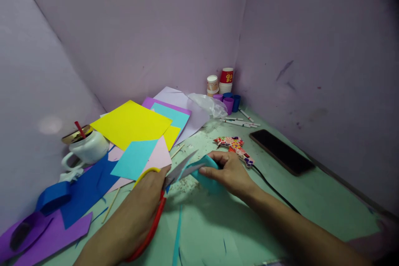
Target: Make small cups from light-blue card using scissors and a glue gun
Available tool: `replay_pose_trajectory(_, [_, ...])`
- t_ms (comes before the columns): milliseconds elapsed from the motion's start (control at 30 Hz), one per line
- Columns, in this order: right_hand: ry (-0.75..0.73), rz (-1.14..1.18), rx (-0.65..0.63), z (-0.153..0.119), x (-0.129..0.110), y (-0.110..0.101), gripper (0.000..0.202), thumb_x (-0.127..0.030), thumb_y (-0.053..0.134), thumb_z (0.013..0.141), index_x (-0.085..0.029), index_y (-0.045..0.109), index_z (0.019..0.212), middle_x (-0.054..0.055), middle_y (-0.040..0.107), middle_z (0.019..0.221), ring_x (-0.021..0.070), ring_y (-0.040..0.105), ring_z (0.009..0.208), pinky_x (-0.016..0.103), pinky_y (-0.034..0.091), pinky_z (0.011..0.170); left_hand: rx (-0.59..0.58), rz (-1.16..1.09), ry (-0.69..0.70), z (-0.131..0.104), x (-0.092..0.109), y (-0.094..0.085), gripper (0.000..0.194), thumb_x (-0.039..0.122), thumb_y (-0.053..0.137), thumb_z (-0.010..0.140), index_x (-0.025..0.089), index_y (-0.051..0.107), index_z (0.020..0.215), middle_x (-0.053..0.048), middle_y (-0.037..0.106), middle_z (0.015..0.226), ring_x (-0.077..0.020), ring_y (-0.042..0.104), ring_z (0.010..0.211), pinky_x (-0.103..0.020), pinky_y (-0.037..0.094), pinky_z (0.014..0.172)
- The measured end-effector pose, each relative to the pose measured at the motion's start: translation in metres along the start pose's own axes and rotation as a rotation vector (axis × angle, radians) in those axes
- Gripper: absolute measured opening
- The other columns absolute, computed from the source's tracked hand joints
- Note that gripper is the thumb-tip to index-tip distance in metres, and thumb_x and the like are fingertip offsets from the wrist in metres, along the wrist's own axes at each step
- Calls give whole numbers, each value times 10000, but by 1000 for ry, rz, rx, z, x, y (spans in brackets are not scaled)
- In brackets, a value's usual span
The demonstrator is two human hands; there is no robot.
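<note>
My left hand (pixel 151 189) is closed on the scissors (pixel 156 210), which have red and yellow handles. Their blades point up and to the right, parted, with the teal paper piece (pixel 208 176) at them. A thin strip runs along the blades. My right hand (pixel 229 170) pinches that curved teal piece between thumb and fingers, just right of the blades. Below the scissors, a narrow teal strip (pixel 177 232) lies on the table (pixel 212 232).
Yellow sheets (pixel 131 124), a light blue sheet (pixel 134 160) and blue paper (pixel 90 191) lie left. A white mug (pixel 90 147) stands beyond. On the right are a patterned glue gun (pixel 233 145), its cable and a phone (pixel 280 149). Cups (pixel 226 77) stand in the back corner.
</note>
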State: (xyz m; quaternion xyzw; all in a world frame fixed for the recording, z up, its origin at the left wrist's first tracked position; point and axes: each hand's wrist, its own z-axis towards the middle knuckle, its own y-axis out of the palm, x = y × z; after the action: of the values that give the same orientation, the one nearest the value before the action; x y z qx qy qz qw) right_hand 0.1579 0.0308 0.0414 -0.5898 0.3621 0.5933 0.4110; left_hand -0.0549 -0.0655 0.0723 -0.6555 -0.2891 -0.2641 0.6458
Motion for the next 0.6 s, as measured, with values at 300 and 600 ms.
replay_pose_trajectory(300, [62, 126, -15, 0, 4, 0, 280, -358, 795, 562, -150, 655, 685, -16, 609, 588, 109, 523, 487, 231, 435, 472, -322, -903, -336, 6, -5, -13, 501, 262, 513, 660, 151, 488, 1148, -72, 638, 762, -192, 590, 599, -330, 478, 551])
replay_pose_trajectory(600, [-496, -147, -291, 2, -17, -27, 128, -242, 746, 687, -190, 710, 798, 63, 705, 989, 188, 644, 887, 310, 490, 788, 122, 847, 0, 8, -9, 1, 470, 197, 336, 863, 109, 462, 1307, -197, 583, 1045, -334, 540, 964, -467, 433, 808])
